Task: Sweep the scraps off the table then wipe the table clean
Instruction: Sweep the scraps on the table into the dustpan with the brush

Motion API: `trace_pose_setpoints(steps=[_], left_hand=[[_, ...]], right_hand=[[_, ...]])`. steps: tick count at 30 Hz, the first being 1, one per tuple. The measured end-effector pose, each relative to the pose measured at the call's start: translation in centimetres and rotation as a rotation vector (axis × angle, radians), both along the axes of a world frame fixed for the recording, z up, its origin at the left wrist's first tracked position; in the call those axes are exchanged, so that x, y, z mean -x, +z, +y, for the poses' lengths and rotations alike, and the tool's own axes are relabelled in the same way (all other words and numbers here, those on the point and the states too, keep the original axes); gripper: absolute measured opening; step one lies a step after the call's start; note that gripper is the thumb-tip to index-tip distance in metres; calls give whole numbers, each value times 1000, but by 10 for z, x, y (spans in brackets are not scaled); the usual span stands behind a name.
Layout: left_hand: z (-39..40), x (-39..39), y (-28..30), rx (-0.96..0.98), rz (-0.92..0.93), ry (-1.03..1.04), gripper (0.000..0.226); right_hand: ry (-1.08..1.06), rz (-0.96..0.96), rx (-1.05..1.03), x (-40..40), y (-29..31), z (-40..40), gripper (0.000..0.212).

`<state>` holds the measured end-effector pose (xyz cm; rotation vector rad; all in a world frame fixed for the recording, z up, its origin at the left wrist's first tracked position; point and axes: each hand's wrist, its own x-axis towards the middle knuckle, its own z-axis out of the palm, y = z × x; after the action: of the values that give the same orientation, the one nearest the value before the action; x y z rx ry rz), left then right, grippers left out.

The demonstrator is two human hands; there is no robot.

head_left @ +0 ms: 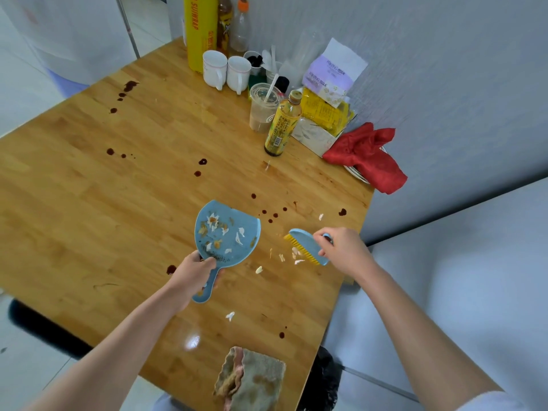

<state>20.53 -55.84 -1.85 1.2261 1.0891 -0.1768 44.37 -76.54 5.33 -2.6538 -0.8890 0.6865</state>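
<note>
On the wooden table (89, 188), white scraps (292, 256), left fingers (207, 264) gripping blue dustpan (226, 232), right fingers (321, 243) clasping yellow-bristled brush (305, 246)

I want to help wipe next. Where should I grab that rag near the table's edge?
Pinch the rag at its bunched, ruffled left fold, coming from above. That side stands up in folds, while the rest lies flat on the table.

The light is bright and soft, and shadows are faint. A white shiny spot glares on the wooden table (89, 203) near its front edge. The wide lens bends the picture, so the table edges and the wall (444, 69) lean and curve. The corners look blurry, and everything is a little fuzzy.
</note>
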Motion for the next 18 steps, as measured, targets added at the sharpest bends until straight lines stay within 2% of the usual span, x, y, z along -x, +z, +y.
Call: trace_pose_setpoints(steps=[5, 8, 13, 18], left_hand=[[-4, 8, -3, -11, 3, 49, 18], [-5, 14, -4, -9, -1, 53, 18], [-9, 24, -8, -2, 6, 80, 18], [-16, 34, -9, 1, 37, 117, 18]], right_hand=[[-185, -171, -64, -45, 14, -17, 20], [-203, -216, -42, -69, 10, -6, 25], [-134, -158, 53, -59, -2, 18, 30], [-5, -60, 4, 3, -13, 17, 26]])
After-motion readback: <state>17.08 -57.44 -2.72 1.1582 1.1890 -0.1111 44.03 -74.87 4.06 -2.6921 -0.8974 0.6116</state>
